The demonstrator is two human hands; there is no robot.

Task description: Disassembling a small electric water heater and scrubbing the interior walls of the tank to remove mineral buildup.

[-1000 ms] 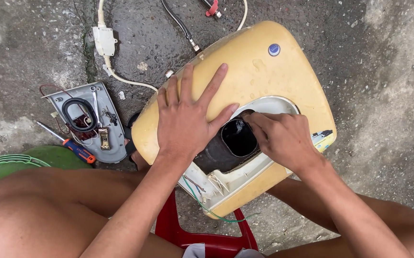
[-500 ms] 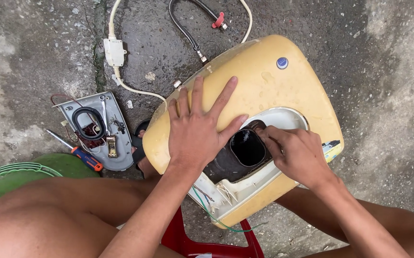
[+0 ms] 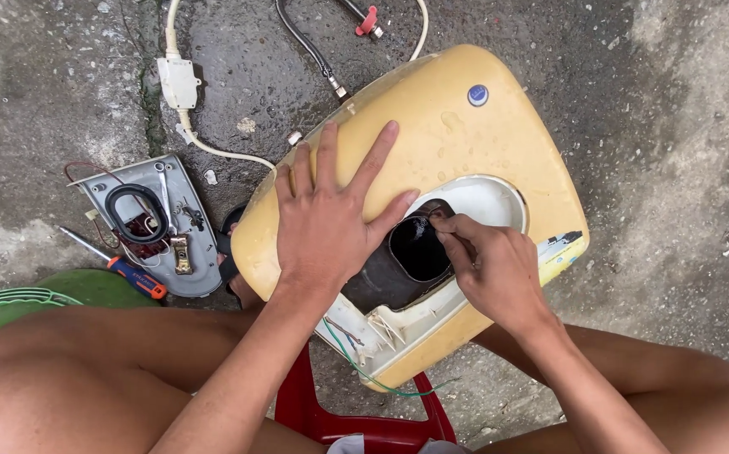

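Note:
A yellowed plastic appliance housing (image 3: 465, 143) lies tilted on the wet concrete in front of me. My left hand (image 3: 331, 219) rests flat on its top with the fingers spread, holding it down. My right hand (image 3: 491, 265) has its fingers pinched at the rim of a dark oval opening (image 3: 419, 248) inside the white recessed part. What the fingertips grip is too small to make out. Green and red wires (image 3: 364, 370) hang out of the housing's lower end.
A grey cover plate (image 3: 150, 223) with a black ring and small parts lies at the left, with a red-handled screwdriver (image 3: 133, 277) beside it. A white cable with a box (image 3: 179, 80) and a black hose (image 3: 310, 46) lie beyond. A red stool (image 3: 322, 412) stands below me, a green basket (image 3: 11, 303) at the left.
The view has shifted a little, so everything sits slightly lower and to the right. My right hand's fingers have closed in on the rim of the dark opening. My left hand stays flat.

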